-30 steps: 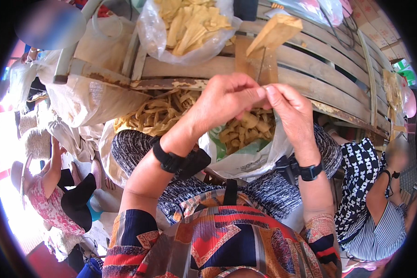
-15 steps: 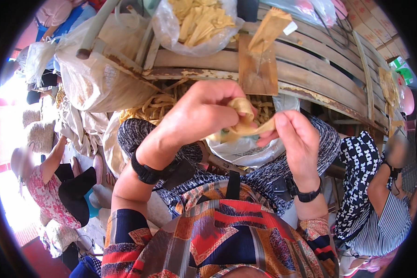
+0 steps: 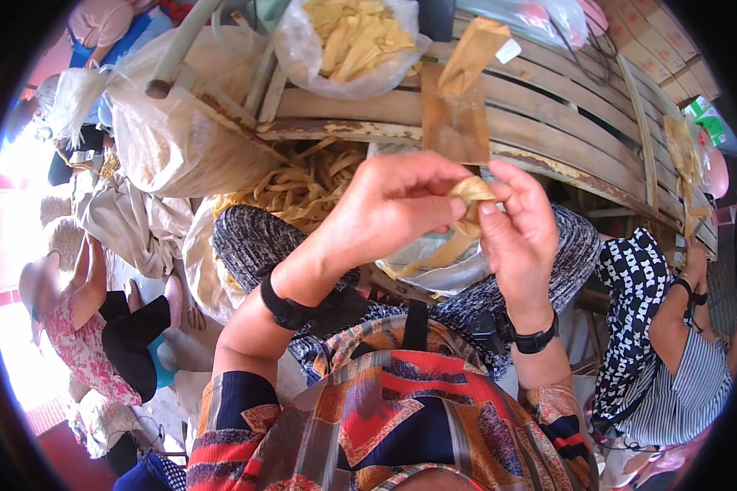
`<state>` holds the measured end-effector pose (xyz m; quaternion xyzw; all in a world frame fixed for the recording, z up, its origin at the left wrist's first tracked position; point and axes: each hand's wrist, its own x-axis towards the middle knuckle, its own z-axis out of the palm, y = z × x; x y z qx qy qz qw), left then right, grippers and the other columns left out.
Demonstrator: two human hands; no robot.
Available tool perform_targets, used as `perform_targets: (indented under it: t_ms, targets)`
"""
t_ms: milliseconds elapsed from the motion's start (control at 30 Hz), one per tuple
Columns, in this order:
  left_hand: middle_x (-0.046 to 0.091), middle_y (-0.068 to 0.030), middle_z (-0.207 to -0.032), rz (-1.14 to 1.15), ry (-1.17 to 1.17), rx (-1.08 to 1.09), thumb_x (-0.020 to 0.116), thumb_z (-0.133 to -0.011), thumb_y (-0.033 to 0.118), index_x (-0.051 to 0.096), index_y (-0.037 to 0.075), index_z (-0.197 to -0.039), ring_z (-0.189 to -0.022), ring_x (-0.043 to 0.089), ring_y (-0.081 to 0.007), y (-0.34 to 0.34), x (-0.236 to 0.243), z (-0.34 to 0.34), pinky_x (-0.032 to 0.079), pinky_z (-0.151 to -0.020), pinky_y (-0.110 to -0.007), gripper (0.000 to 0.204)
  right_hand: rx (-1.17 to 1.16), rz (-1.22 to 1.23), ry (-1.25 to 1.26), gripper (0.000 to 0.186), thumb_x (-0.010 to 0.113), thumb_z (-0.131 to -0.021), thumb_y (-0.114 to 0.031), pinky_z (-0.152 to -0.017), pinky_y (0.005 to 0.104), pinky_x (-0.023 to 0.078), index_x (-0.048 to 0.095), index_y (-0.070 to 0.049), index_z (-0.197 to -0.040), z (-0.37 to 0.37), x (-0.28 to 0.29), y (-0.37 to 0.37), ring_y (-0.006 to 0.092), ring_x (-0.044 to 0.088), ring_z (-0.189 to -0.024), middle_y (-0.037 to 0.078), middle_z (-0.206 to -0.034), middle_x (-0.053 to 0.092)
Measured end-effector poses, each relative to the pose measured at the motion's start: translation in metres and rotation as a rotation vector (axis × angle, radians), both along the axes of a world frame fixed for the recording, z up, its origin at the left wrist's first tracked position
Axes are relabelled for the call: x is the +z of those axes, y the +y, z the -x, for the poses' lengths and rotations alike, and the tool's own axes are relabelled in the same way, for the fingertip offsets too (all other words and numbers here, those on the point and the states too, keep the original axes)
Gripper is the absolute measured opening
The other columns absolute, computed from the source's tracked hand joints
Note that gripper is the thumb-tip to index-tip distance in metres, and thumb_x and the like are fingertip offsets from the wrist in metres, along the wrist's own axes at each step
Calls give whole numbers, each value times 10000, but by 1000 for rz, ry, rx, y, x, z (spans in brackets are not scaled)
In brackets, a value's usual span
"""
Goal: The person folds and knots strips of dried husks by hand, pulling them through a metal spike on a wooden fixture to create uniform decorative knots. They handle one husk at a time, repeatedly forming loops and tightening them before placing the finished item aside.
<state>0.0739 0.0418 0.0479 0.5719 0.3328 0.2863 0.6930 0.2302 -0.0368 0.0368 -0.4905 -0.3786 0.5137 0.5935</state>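
Observation:
A pale tan strip (image 3: 469,193), flat and ribbon-like, is folded into a small loop between my hands. My left hand (image 3: 401,196) pinches the loop from one side with thumb and finger. From the other side my right hand (image 3: 517,233) grips it, thumb pressed against the fold and fingers bent behind. The strip's loose tail hangs below the fingers, over a white plastic bag (image 3: 458,277) between my knees. Just beyond my hands, a brown wooden board (image 3: 453,127) lies over the bench edge, with an upright angled wooden piece (image 3: 472,56) on it.
A slatted bench (image 3: 540,119) with a rusty frame spans the far side. On it sits a clear bag (image 3: 293,49) of tan folded pieces. Loose strips (image 3: 303,190) heap below, beside a large translucent sack (image 3: 184,123). People sit at left (image 3: 90,327) and right (image 3: 667,360).
My hands have come closer together, and my right hand has risen toward the left. The strip, stretched between them before, is now gathered into a tighter fold with its tail hanging.

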Motion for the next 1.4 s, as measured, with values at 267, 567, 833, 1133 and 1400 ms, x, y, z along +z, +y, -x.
perform_targets:
  t_ms: [267, 567, 833, 1133, 1400]
  targets:
    - [629, -112, -827, 617, -214, -137, 528, -906, 226, 566, -30, -987, -638, 639, -195, -11, -5, 0, 542, -591, -311, 271, 91, -32, 185, 401, 550, -889, -26, -475, 131, 348, 411, 18, -1263, -4, 0, 1, -12, 456, -577, 93, -984, 617]
    - [569, -6, -691, 268, 91, -197, 563, -906, 291, 574, 17, -1026, -560, 547, -78, -10, 9, -1, 397, -470, -189, 299, 246, 100, -226, 219, 524, -943, -195, -519, 177, 337, 549, -21, -810, -13, 5, 0, 15, 387, -587, -54, -668, 472]
    - [595, 26, -711, 8, 133, 2, 680, -817, 101, 674, -2, -832, -639, 485, -43, 2, 1, 29, 389, -567, -203, 105, 268, 31, -82, 384, 439, -972, -316, -597, 220, 462, 594, 24, -883, -45, -5, -9, 97, 576, -637, 64, -746, 611]
    - [617, -84, -678, -1014, 65, -192, 721, -717, 83, 663, 16, -819, -557, 586, -221, 13, 11, 14, 457, -503, -297, 135, 1054, 429, 167, 443, 410, -961, -367, -575, 248, 503, 573, 45, -981, -49, 20, 37, 135, 571, -512, 115, -704, 616]
    - [604, -31, -654, -465, 426, -22, 672, -807, 120, 670, 9, -824, -603, 551, -85, 64, -37, 8, 431, -525, -245, 113, 556, 348, -148, 293, 469, -956, -330, -432, 165, 388, 523, -54, -871, -62, -33, 61, 21, 441, -445, -43, -596, 475]
